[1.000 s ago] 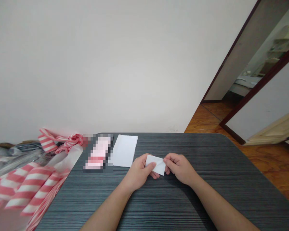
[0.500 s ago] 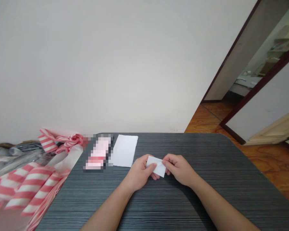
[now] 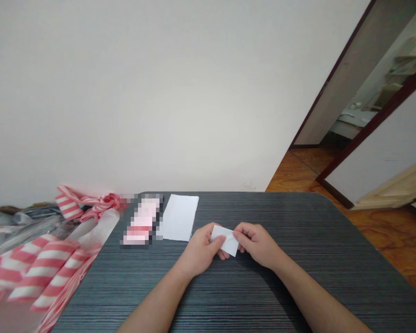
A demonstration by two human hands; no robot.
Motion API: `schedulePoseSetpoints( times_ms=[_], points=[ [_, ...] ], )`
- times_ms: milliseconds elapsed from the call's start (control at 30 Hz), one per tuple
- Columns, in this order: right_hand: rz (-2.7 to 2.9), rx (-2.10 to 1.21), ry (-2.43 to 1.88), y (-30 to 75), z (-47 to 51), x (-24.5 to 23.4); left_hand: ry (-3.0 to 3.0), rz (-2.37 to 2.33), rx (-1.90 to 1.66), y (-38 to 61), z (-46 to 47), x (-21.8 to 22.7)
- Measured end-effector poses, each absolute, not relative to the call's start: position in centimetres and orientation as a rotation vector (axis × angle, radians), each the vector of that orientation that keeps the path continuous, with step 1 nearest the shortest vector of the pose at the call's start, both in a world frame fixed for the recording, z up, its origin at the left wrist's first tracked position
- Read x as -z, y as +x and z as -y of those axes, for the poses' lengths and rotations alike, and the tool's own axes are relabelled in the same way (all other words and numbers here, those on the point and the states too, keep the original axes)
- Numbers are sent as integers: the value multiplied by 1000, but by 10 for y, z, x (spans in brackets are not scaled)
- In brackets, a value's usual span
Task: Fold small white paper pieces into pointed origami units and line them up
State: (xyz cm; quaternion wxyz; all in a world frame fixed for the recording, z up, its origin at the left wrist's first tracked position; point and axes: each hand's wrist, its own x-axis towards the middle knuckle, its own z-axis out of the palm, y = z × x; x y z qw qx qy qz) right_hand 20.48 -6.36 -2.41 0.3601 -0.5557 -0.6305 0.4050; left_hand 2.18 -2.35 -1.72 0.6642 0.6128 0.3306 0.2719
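A small white piece of paper [image 3: 225, 236], apparently folded, is held between my two hands above the dark table. My left hand [image 3: 201, 247] grips its left side, thumb flat on top and fingers beneath. At the upper right corner, my right hand [image 3: 258, 243] pinches the paper between thumb and fingers. A stack of white paper sheets [image 3: 180, 217] lies on the table, beyond and left of my left hand.
The dark wood-grain table [image 3: 315, 249] stands against a pale wall [image 3: 194, 92]. A pixelated pink-and-white object [image 3: 142, 222] lies left of the sheets. Red-and-white striped cloth [image 3: 45, 263] is heaped beside the table's left edge. A doorway [image 3: 333, 120] opens at right.
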Motion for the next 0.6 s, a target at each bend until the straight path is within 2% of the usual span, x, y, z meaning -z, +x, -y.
schedulePoseSetpoints(
  times_ms=[600],
  points=[
    [1714,-963,-1487,199,65,15,1456,-834,-635,21,25,17]
  ],
)
